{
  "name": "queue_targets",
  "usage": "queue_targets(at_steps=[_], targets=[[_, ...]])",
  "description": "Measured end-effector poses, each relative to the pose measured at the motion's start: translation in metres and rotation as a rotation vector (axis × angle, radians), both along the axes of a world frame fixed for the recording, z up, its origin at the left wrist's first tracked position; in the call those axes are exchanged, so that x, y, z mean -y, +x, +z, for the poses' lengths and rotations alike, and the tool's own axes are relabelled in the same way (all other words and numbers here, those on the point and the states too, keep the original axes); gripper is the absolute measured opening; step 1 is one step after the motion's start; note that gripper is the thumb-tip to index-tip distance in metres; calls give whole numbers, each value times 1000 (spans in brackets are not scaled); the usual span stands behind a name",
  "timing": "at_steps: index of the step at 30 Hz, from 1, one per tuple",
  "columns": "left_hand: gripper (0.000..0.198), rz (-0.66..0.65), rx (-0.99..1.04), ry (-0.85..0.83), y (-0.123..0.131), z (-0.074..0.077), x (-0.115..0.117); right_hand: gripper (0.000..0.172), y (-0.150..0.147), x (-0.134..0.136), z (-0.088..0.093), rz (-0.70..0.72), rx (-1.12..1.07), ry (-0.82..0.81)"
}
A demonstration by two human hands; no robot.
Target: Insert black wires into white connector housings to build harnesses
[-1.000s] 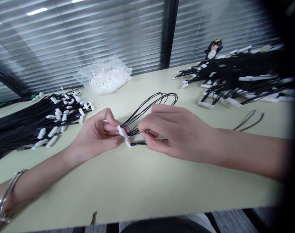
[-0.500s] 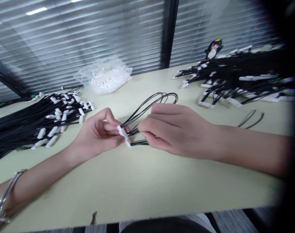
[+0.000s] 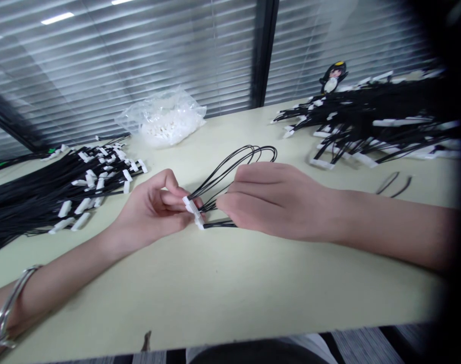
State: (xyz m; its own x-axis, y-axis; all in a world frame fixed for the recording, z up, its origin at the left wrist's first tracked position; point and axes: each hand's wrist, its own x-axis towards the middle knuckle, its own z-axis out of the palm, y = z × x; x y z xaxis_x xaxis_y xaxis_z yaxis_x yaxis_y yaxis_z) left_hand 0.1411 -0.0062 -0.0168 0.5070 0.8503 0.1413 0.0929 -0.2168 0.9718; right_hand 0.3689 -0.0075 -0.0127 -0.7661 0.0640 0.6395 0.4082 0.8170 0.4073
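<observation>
Between the thumb and fingers of my left hand is a long white plug connector, tilted, just above the table. Thin black wires leave its right side; some arch up in loops behind my right hand, others run low beneath it. My right hand is closed, its knuckles toward me, with the fingertips around wires close to the connector. Exactly which wires it grips is hidden behind the fingers. Two loose wire ends stick out beyond my right forearm.
A pile of black wire harnesses with white connectors lies at the left. Another such pile is at the back right, with a penguin figure behind it. A clear bag of small white parts rests near the blinds.
My right hand has rolled slightly, and its lower fingers and forearm sit a little higher. My left hand and the connector have hardly moved.
</observation>
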Motion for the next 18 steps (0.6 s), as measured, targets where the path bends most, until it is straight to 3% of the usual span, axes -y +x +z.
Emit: queue_targets(at_steps=[10,18], targets=[[28,-35,33,-23,-2,-1,0,27,4,-5,0,38,59,-15],[27,1,13,29,0,-2,1,18,-4,1,-4,-130,-21,-13]])
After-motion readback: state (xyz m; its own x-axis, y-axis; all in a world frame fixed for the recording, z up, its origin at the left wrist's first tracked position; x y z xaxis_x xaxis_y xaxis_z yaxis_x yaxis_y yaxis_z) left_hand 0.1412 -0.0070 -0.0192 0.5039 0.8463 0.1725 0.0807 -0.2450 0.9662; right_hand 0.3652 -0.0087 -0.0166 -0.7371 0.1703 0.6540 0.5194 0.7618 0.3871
